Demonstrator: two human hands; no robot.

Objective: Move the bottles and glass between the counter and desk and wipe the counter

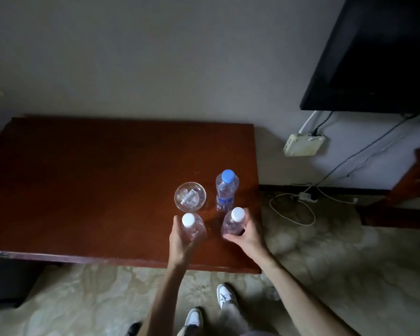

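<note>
On the red-brown wooden desk (95, 185) near its right end stand two clear bottles with white caps, a blue-capped bottle and a glass. My left hand (180, 238) is wrapped around the left white-capped bottle (192, 226). My right hand (246, 234) grips the right white-capped bottle (233, 221). Both bottles are upright at the desk surface. The blue-capped bottle (226, 190) stands just behind them, untouched. The clear glass (190, 197) sits left of it with something pale inside.
A dark TV (378, 57) hangs on the wall at upper right, with a white box (303, 144) and cables below it. A cable loop and power strip (306, 196) lie on the patterned carpet. Dark wooden furniture (412, 185) stands at far right. My shoes (226, 297) are near the desk's front edge.
</note>
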